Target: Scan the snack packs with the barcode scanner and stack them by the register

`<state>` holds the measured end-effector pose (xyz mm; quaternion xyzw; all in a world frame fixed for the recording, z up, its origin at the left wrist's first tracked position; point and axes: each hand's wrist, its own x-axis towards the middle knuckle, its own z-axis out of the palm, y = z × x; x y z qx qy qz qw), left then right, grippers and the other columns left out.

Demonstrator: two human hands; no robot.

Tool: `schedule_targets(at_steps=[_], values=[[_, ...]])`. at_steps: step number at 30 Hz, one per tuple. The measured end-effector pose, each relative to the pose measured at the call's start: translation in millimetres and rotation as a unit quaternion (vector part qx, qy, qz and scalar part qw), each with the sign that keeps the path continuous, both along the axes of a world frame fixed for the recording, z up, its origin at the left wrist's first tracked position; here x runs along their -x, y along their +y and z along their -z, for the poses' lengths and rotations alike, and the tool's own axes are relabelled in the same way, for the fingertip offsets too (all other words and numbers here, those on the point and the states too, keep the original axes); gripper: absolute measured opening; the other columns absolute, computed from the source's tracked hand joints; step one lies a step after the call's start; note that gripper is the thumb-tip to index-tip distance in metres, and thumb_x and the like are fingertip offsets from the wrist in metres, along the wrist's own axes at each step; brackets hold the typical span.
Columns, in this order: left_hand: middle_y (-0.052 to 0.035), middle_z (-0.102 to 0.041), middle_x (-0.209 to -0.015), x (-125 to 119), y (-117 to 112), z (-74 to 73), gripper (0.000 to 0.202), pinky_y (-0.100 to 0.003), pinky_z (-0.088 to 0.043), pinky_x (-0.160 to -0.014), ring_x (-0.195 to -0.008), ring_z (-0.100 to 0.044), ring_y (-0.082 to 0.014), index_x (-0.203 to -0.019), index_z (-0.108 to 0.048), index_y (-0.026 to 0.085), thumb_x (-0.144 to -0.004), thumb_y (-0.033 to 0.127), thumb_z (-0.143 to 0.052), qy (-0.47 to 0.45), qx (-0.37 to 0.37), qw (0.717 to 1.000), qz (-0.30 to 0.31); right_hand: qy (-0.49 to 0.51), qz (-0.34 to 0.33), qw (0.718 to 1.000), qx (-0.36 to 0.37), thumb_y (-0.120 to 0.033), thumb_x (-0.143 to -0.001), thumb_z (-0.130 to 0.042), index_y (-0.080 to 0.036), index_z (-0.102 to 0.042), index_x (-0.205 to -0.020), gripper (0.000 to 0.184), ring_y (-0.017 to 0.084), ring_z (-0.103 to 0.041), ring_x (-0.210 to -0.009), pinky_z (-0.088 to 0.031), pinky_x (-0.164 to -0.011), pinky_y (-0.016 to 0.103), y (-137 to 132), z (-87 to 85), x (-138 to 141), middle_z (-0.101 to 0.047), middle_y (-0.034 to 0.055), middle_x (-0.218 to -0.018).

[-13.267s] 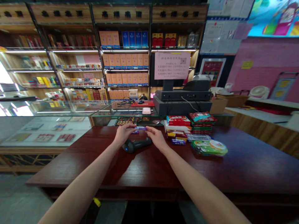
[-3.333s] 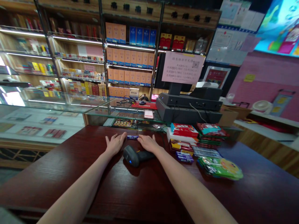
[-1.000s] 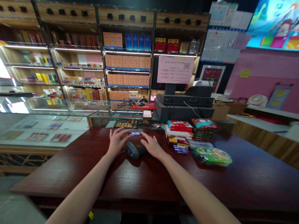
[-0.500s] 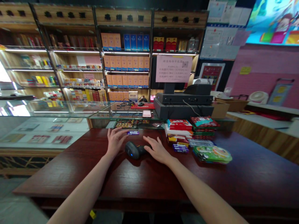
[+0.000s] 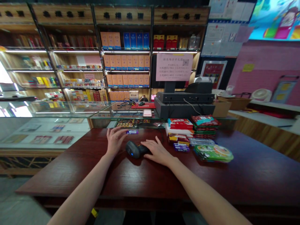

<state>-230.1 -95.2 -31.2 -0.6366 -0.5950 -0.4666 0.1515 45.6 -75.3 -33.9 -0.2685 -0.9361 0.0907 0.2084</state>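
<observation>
One purple packet (image 5: 132,132) lies on the table (image 5: 131,179) at the fingertips of the left hand (image 5: 114,140); whether they pinch it, I cannot tell. The right hand (image 5: 158,151), fingers apart, spans the scanner (image 5: 132,150), its handle (image 5: 143,150) probably turned that way for easy grasping.

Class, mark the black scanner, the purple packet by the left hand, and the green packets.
Black scanner (image 5: 133,150): head view, on its bulky end.
Purple packet (image 5: 132,132): head view, on its wrapper.
Green packets (image 5: 213,152): head view, on the top one.

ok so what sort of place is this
Most likely a shop's checkout counter: a handheld scanner lies on the table, what looks like a till stands behind, and boxed goods line the shelves.
</observation>
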Motion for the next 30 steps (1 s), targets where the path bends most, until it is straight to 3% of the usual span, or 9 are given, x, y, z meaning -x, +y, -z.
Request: schedule_targets(at_steps=[7,18,30], values=[[-0.0045,-0.071,-0.115,4.7,-0.5,0.2,0.025,-0.052,-0.014,-0.122,-0.125,-0.056,-0.0247,-0.112,-0.074,0.034,-0.089,0.033,-0.063,0.001,0.002,1.000,-0.009,-0.002,0.007,1.000,0.004,-0.029,-0.093,-0.064,-0.027,-0.050,-0.143,0.052,0.024,-0.056,-0.125,-0.012,-0.121,0.062,7.3,7.1,9.2,-0.063,0.0090,-0.128],[-0.0055,-0.068,-0.120,11.6,-0.7,1.9,0.033,-0.051,-0.015,-0.122,-0.124,-0.056,-0.0244,-0.122,-0.069,0.032,-0.090,0.035,-0.061,-0.013,-0.005,1.000,-0.025,0.049,0.040,0.998,0.018,-0.029,-0.095,-0.062,-0.033,-0.044,-0.148,0.056,0.023,-0.054,-0.126,-0.013,-0.121,0.062,3.8,3.5,0.0,-0.060,0.0067,-0.126],[-0.0053,-0.069,-0.120,11.9,-0.4,1.2,0.030,-0.049,-0.018,-0.121,-0.121,-0.058,-0.0246,-0.117,-0.070,0.031,-0.089,0.034,-0.061,-0.021,-0.003,0.999,-0.030,0.049,0.048,0.998,0.014,-0.030,-0.095,-0.061,-0.035,-0.048,-0.144,0.052,0.024,-0.054,-0.126,-0.014,-0.120,0.063,1.4,5.7,-0.6,-0.060,0.0057,-0.125]])
